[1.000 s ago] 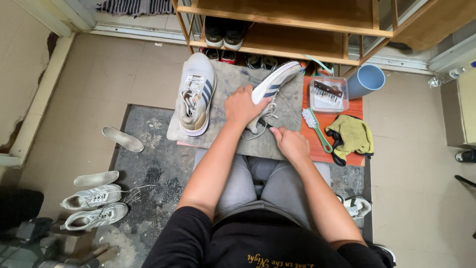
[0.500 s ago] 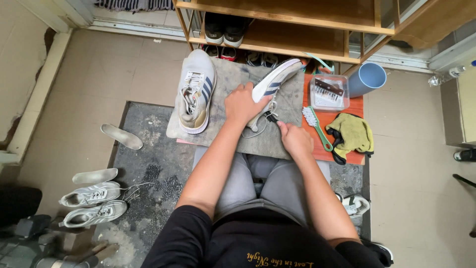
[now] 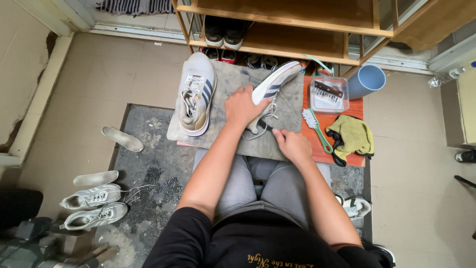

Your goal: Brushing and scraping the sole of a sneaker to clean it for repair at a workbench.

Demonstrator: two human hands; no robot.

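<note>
Fingers of the left hand [image 3: 241,105] grip the tilted shoe [image 3: 271,90] while the right hand [image 3: 293,145] pinches its lace [image 3: 265,119], half undone; the other shoe [image 3: 197,93] left of it remains laced.

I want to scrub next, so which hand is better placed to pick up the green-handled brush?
Probably the right hand: it sits beside the green-handled brush, while the left hand grips the tilted white sneaker.

Single head-worn view. I look steeply down from above my own lap, facing forward toward the wooden shoe shelf [image 3: 277,20] at the top edge. My forearms rise from the bottom edge; the grey work mat [image 3: 233,134] lies near, mid-frame. No second view overlaps.
</note>
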